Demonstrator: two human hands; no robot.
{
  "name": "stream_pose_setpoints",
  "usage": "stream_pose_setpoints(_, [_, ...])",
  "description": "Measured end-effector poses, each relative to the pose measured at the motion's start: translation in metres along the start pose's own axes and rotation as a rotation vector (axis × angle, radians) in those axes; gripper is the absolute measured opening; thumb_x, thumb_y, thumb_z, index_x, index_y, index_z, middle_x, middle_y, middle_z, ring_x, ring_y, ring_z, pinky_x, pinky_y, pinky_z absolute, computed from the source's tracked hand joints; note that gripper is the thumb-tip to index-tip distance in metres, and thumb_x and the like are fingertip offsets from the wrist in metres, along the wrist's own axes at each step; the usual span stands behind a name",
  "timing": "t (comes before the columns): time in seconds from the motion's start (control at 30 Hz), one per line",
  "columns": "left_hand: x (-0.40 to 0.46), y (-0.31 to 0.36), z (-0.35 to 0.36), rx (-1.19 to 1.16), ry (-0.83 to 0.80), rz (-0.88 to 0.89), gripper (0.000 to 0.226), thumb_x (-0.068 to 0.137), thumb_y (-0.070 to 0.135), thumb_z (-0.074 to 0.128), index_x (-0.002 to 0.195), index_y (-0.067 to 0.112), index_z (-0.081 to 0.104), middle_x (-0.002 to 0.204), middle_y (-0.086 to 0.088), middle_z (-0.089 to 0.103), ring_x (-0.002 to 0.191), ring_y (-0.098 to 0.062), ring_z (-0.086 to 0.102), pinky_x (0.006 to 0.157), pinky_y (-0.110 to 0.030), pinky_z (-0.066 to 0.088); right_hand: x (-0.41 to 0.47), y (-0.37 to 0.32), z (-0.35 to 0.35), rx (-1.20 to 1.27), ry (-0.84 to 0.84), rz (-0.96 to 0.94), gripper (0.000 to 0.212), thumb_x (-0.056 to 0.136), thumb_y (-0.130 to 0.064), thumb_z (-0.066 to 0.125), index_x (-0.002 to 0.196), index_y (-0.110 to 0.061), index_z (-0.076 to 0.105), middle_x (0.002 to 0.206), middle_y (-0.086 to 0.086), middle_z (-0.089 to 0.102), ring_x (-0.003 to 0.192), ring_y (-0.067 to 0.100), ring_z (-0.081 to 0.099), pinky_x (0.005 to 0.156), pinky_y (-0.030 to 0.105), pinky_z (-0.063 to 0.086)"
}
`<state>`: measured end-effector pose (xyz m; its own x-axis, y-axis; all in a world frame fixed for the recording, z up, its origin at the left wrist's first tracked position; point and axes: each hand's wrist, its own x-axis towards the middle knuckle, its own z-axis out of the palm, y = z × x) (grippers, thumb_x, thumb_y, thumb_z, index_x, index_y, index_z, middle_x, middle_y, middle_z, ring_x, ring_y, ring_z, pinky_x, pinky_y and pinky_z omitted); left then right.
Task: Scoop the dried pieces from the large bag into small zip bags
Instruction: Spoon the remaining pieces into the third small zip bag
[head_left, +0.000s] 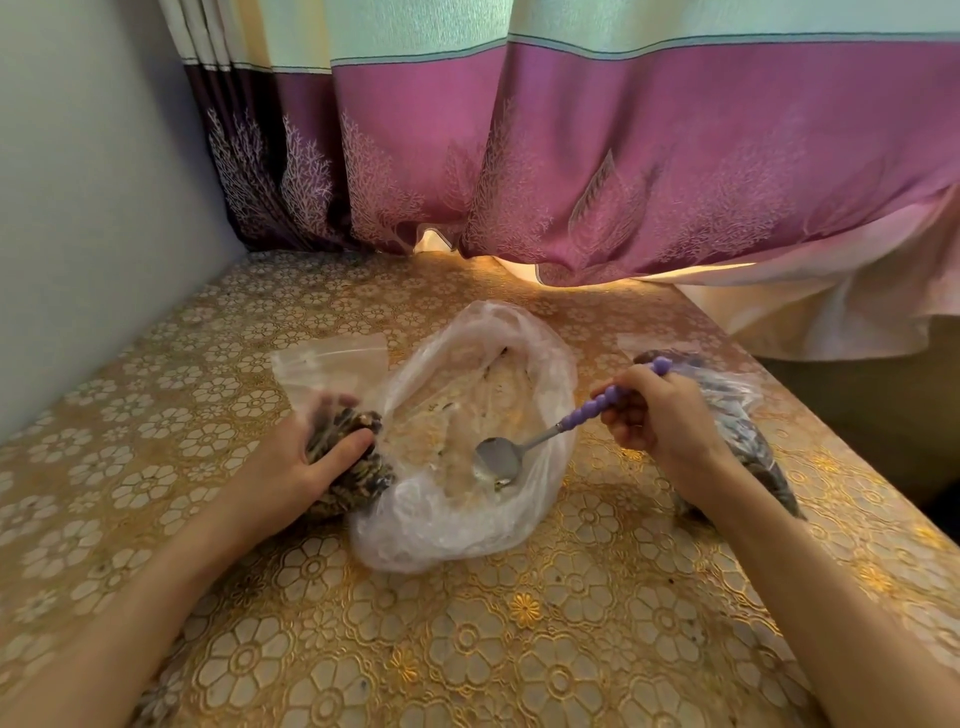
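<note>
The large clear plastic bag (457, 519) lies open in the middle of the table, with only a few dark crumbs inside. My right hand (660, 415) grips the purple beaded handle of a metal spoon (498, 460), whose bowl rests low inside that bag. My left hand (306, 462) holds a small zip bag (332, 364) filled with dried brown pieces, thumb and fingers wrapped around its filled lower part; its clear top stands up behind my hand. Another filled bag of dark dried pieces (748, 431) lies behind my right wrist, partly hidden by it.
The table carries a gold flower-patterned cover (467, 649). A pale wall (93, 234) closes the left side and a purple and white curtain (623, 156) hangs over the far edge. The table's right edge drops off past the filled bag.
</note>
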<state>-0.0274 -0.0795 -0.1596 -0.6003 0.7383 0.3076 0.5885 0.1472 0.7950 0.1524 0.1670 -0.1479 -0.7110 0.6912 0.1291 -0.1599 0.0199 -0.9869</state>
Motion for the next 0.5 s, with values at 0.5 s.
stream_pose_setpoints(0.5, [-0.0001,-0.0009,0.0011,0.030,0.012,-0.014,0.025,0.084,0.022,0.060,0.097,0.038,0.046,0.094,0.013,0.060,0.075,0.017,0.059,0.059,-0.003,0.044,-0.0079,-0.0030,-0.0037,-0.044,-0.024,0.179,0.047,0.089,-0.009,0.046,0.044,-0.012,0.060,0.058,0.017,0.061,0.035,0.012,0.040,0.031,0.016,0.025])
